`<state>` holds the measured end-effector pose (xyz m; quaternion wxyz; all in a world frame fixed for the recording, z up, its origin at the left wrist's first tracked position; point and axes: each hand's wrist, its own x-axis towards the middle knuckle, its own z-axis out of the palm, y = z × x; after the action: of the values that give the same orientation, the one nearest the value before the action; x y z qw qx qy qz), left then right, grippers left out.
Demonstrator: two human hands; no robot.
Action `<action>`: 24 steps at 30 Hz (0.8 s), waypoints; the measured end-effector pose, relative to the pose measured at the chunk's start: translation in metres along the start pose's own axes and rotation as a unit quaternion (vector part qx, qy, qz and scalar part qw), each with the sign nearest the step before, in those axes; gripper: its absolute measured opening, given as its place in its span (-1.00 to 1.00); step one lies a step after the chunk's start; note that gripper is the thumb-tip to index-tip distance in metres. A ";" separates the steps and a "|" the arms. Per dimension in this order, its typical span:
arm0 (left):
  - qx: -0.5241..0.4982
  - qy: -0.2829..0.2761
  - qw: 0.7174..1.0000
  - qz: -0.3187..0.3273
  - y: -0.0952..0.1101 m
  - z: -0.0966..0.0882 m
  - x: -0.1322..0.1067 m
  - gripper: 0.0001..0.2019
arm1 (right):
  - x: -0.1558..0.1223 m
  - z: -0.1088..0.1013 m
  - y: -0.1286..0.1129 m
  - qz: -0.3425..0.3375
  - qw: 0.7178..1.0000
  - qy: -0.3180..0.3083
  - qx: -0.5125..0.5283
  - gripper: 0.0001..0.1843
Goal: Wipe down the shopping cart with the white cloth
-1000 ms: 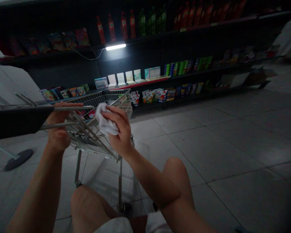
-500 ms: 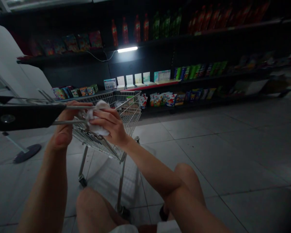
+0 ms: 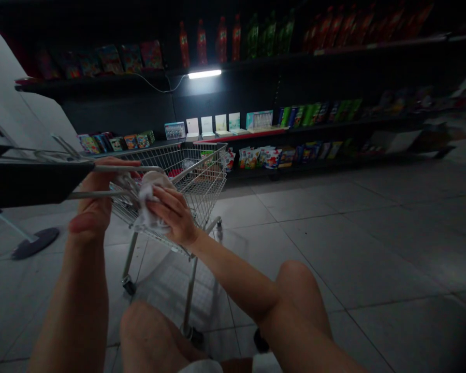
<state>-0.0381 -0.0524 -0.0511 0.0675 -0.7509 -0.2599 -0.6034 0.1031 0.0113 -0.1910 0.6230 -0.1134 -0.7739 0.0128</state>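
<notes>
A wire shopping cart (image 3: 202, 176) stands tilted across the view in front of me, its black handle end (image 3: 31, 181) reaching out to the left. My right hand (image 3: 174, 210) is closed over a crumpled white cloth (image 3: 151, 197), pressing it to the corner of the cart's frame, just below the bend of the upper metal bar (image 3: 124, 168). My left hand (image 3: 95, 191) wraps the two metal bars close to the black handle end; its fingers are partly hidden behind them. Inside the basket are a few items too dim to name.
Dark shelves (image 3: 233, 135) run along the back with bottles, boxes and bags. A lit tube lamp (image 3: 204, 74) hangs under the upper shelf. At left stands a post's round base (image 3: 34, 243). My knees are beside the cart's rear wheels (image 3: 192, 334); grey floor tiles (image 3: 314, 233) stretch right.
My right hand and the cloth have slid down off the upper bar's end, which now shows bare. My left hand keeps its hold. The view has shifted slightly.
</notes>
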 end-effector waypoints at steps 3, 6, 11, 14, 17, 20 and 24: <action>-0.002 -0.012 1.000 -0.008 0.000 0.007 0.005 -0.37 | -0.051 -0.006 0.020 0.036 0.999 0.019 0.004 -0.63; 0.033 0.024 0.998 -0.044 0.004 0.013 0.000 -0.66 | -0.075 -0.022 0.030 0.086 0.996 -0.008 -0.002 -0.74; -0.012 0.035 0.999 -0.018 0.000 0.017 -0.002 -0.69 | -0.006 -0.045 0.026 0.114 0.987 0.107 -0.024 -0.59; -0.014 0.040 0.999 -0.012 -0.003 0.017 0.000 -0.69 | 0.044 -0.046 0.049 0.026 0.999 0.014 -0.014 -0.55; -0.029 0.040 0.999 -0.014 -0.004 0.018 0.001 -0.68 | 0.063 -0.053 0.101 0.047 0.996 -0.059 -0.055 -0.56; -0.053 0.044 0.998 -0.012 -0.007 0.016 0.002 -0.68 | 0.069 -0.067 0.145 0.135 0.979 -0.099 -0.114 -0.62; -0.044 0.052 0.998 -0.018 -0.014 0.006 0.003 -0.71 | 0.078 -0.067 0.130 0.101 0.981 -0.122 -0.113 -0.69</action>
<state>-0.0390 -0.0368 -0.0526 0.0371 -0.7160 -0.2428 -0.6534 0.1728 0.1451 -0.1222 0.5022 -0.2586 -0.8252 0.0018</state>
